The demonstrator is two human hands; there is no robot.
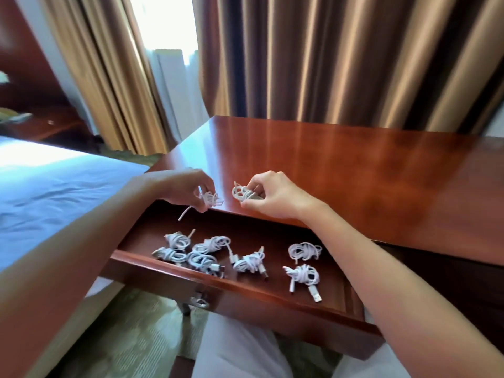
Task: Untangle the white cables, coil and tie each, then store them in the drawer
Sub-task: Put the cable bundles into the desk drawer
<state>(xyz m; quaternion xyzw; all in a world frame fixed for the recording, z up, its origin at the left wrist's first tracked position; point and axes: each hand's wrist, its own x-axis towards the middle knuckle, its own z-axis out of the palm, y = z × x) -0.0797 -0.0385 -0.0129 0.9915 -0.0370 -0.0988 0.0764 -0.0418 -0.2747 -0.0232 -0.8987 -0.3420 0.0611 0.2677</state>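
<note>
My left hand (pixel 188 189) pinches a small coiled white cable (pixel 211 199) at the near edge of the wooden desk (pixel 341 170), one loose end dangling over the open drawer (pixel 245 293). My right hand (pixel 275 196) pinches a second coiled white cable (pixel 242 193) just above the desk's edge. Several tied white cable bundles lie in the drawer: a cluster at the left (pixel 191 251), one in the middle (pixel 249 261) and two at the right (pixel 304 264).
A bed with a white sheet (pixel 54 192) stands close on the left. Brown curtains (pixel 327 55) hang behind the desk. My legs in light trousers (pixel 240 350) sit under the drawer. The drawer has a metal handle (pixel 200 302).
</note>
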